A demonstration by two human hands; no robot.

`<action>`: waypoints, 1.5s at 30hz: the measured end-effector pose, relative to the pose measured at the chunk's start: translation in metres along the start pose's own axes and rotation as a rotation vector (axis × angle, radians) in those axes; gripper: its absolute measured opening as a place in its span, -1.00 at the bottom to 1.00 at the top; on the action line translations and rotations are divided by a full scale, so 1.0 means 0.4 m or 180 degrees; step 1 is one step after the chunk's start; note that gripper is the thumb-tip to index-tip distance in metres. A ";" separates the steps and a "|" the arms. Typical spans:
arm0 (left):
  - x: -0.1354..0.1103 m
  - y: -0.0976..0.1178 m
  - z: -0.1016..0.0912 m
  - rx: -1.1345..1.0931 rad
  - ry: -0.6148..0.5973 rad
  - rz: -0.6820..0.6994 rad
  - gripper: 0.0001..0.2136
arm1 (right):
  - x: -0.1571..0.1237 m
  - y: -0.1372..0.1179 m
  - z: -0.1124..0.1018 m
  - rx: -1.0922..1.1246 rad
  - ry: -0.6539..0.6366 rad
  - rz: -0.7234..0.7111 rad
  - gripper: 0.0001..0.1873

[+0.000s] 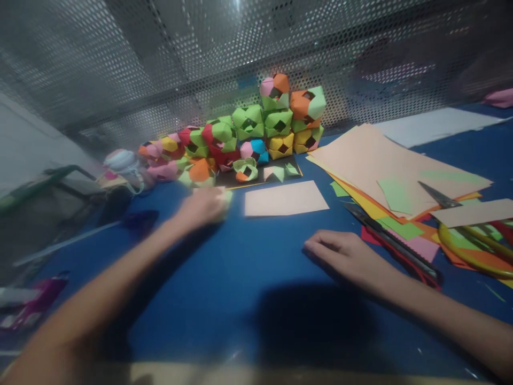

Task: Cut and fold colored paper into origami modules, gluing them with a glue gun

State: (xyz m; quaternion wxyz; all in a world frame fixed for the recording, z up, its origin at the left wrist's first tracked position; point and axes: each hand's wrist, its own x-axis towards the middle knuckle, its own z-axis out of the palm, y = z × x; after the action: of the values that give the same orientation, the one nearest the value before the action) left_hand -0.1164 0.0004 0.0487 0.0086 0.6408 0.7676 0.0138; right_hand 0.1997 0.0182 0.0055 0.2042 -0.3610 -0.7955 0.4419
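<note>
My left hand, smeared by motion, is closed around a pale green folded paper piece just above the blue table. Much of that piece is hidden by the fingers. Lying flat between my hands and a little farther back is a pale pink paper rectangle. My right hand rests on the table with its fingers curled in and nothing visible in them. Behind my left hand are an orange and green paper piece and a small open green and orange folded unit.
Folded paper cubes are stacked along a perforated metal panel. At right lie a stack of pale paper sheets, a utility knife, yellow-handled scissors and colored scraps. A white tape-like roll stands at left.
</note>
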 end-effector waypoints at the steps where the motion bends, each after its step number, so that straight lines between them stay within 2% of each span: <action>1: -0.003 0.027 0.012 0.0166 -0.0091 0.0629 -0.69 | 0.000 0.001 0.001 -0.0016 0.0010 -0.0047 -0.65; 2: -0.004 0.052 0.026 0.0291 -0.0159 0.1195 -0.67 | 0.001 0.003 0.001 -0.0021 0.0014 -0.0087 -0.66; 3: -0.002 0.074 0.039 0.0369 -0.0129 0.1517 -0.72 | 0.001 0.004 0.001 -0.0021 0.0022 -0.0120 -0.66; 5: 0.005 0.110 0.062 0.0500 0.0080 0.1720 -0.82 | 0.001 0.008 0.001 0.0014 0.0062 -0.0158 -0.69; 7: 0.009 0.134 0.077 0.0552 0.0297 0.1674 -0.82 | 0.002 0.010 -0.001 0.0240 0.0107 -0.0003 -0.73; 9: 0.000 0.149 0.084 0.0571 0.0449 0.1620 -0.80 | 0.006 0.011 -0.002 0.0881 0.0087 0.0407 -0.79; 12: -0.045 0.165 0.089 0.0551 0.0797 0.1690 -0.79 | 0.017 0.008 -0.003 0.2342 0.0181 0.1168 -0.81; 14: -0.088 0.178 0.093 0.0360 0.1421 0.2167 -0.81 | 0.025 0.005 -0.005 0.3045 0.0275 0.1448 -0.81; 17: -0.150 0.202 0.099 0.0090 0.1788 0.2859 -0.89 | 0.037 0.004 -0.012 0.3601 0.0531 0.1325 -0.85; 19: -0.179 0.216 0.104 -0.0004 0.1766 0.3197 -0.90 | 0.042 0.003 -0.019 0.3720 0.0944 0.1176 -0.87; 21: -0.197 0.228 0.110 -0.0066 0.1675 0.3348 -0.89 | 0.046 0.002 -0.025 0.3620 0.1312 0.1136 -0.84; 24: -0.209 0.240 0.122 -0.0101 0.1547 0.3314 -0.86 | 0.045 0.002 -0.030 0.3216 0.1410 0.0951 -0.81; 28: -0.206 0.252 0.143 0.0149 0.1363 0.3182 -0.87 | 0.032 0.004 -0.025 0.1943 0.1452 0.0461 -0.71; 32: -0.191 0.270 0.151 0.0575 0.1340 0.2974 -0.90 | 0.019 0.013 -0.013 0.0846 0.1590 -0.0113 -0.75; 36: -0.174 0.299 0.150 0.0834 0.1489 0.2781 -0.89 | 0.020 0.033 -0.003 0.0122 0.1300 -0.0969 -0.73; 38: -0.174 0.315 0.149 0.0832 0.1487 0.2761 -0.90 | 0.025 0.045 0.001 -0.0240 0.1052 -0.1209 -0.68; 42: -0.204 0.337 0.143 0.0584 0.1121 0.2710 -0.85 | 0.032 0.062 0.015 -0.0703 0.0624 -0.1088 -0.62; 45: -0.236 0.343 0.135 0.0549 0.0713 0.2676 -0.63 | 0.031 0.069 0.031 -0.0900 0.0512 -0.1019 -0.63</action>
State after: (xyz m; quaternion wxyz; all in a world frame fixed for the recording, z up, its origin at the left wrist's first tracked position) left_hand 0.0369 -0.0675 -0.0012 -0.1344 0.8902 0.4348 0.0214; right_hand 0.1943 0.0304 -0.0244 0.2819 -0.2893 -0.8778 0.2577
